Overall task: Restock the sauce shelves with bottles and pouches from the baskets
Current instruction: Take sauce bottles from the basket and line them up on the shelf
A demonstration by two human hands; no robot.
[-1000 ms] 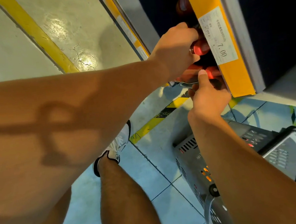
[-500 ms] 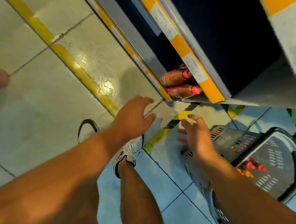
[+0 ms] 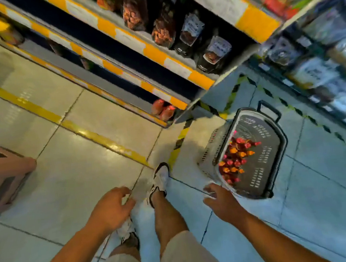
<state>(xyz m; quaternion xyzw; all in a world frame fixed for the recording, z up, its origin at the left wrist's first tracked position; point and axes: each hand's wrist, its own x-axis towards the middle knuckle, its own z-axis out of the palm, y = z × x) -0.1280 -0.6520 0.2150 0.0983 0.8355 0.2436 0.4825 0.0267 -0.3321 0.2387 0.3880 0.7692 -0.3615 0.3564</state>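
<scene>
Stool (image 3: 1,170): a brown plastic stool at the left edge of the frame, well apart from both hands and from the task.
Left hand (image 3: 112,209): lower centre-left, fingers loosely curled, holding nothing; it hangs over the floor beside the shoes, far from the basket.
Shelf bottles (image 3: 164,110): two red-capped bottles lie at the right end of the lowest shelf (image 3: 177,103), centre of the frame, caps pointing out toward the aisle.
Right hand (image 3: 222,202): lower centre-right, fingers spread and relaxed, empty; its fingertips sit just beside the near corner of the basket rim.
Basket (image 3: 276,152): a grey basket on the floor, right of centre, up and right of the right hand; its long axis runs from lower left to upper right of the frame.
Basket bottles (image 3: 234,158): a cluster of red and orange caps packed along the basket's left side, standing cap-up.
Key relation: the right hand is clearly the nearer one; the bottles lie just ahead and to its right, so reaching there looks like the next move.
</scene>
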